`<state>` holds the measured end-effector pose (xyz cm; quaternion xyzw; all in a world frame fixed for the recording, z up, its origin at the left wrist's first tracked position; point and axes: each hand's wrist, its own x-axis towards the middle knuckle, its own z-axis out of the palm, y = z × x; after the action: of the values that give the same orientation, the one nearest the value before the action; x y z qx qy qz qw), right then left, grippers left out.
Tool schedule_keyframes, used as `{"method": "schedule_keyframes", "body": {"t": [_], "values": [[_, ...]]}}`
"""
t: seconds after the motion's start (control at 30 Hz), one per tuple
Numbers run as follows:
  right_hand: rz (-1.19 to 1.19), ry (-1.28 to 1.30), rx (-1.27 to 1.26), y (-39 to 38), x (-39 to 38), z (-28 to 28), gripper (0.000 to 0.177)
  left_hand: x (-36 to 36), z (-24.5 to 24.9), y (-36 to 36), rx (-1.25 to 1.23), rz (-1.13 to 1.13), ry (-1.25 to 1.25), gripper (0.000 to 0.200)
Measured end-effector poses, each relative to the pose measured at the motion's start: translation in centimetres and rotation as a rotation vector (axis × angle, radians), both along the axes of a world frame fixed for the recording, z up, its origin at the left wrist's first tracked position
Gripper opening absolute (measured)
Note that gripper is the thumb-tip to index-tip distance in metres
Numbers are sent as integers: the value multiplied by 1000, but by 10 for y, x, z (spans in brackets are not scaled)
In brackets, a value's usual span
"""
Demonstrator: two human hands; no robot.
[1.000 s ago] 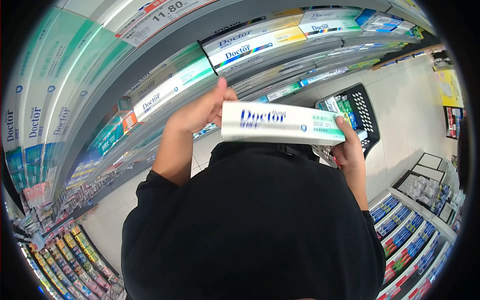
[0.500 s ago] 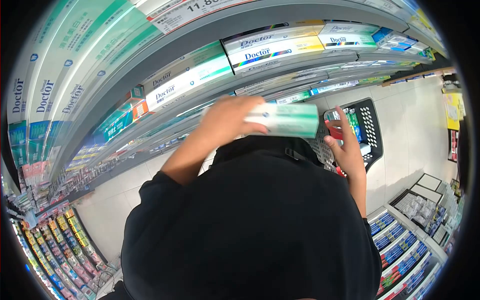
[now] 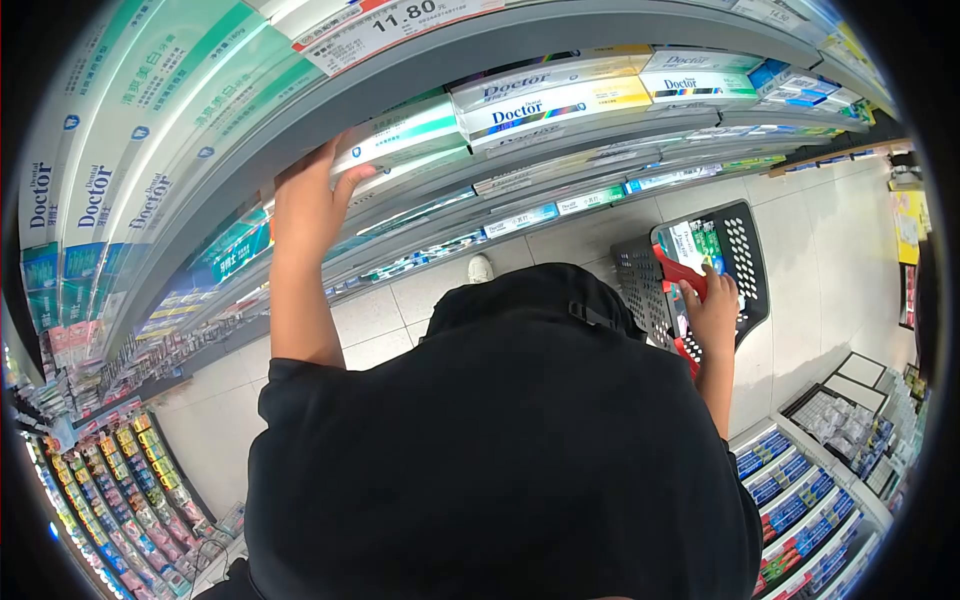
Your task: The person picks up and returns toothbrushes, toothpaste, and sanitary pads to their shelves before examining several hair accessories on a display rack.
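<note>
My left hand [image 3: 318, 190] reaches up to the shelf at the left. It is closed around the near end of a white and green toothpaste box [image 3: 420, 127], thumb at the front and fingers partly hidden behind. This box lies in the shelf row beside other toothpaste boxes marked "Doctor" [image 3: 530, 110]. At the right, my right hand [image 3: 712, 308] is wrapped over the red handle [image 3: 680, 268] of a dark shopping basket [image 3: 742, 235]. Inside the basket are several packaged goods [image 3: 695, 240], partly covered by the handle and hand.
Upright green and white boxes [image 3: 95, 150] stand on the upper shelf, close at the left. A price label [image 3: 390, 25] hangs on its edge. Tiled floor [image 3: 810, 240] lies below, with a shoe [image 3: 480, 268] on it. Display racks [image 3: 800, 500] stand behind me on both sides.
My left hand has carried the toothpaste box from in front of my body up and left to the shelf. My right hand, open before, has closed on the basket's red handle.
</note>
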<state>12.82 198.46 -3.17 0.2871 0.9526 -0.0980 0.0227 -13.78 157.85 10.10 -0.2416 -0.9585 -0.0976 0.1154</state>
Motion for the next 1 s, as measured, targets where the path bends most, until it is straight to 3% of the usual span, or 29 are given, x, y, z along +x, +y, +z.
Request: {"method": "schedule_keyframes", "body": {"t": [0.27,1.0], "values": [[15,92,-3,0,-4,-5,44,-13,-13,-4,-9,25,41,52],[-55,25,-57,-9,-10,8,41,-29,-35,9,-10,19,131,46]]}}
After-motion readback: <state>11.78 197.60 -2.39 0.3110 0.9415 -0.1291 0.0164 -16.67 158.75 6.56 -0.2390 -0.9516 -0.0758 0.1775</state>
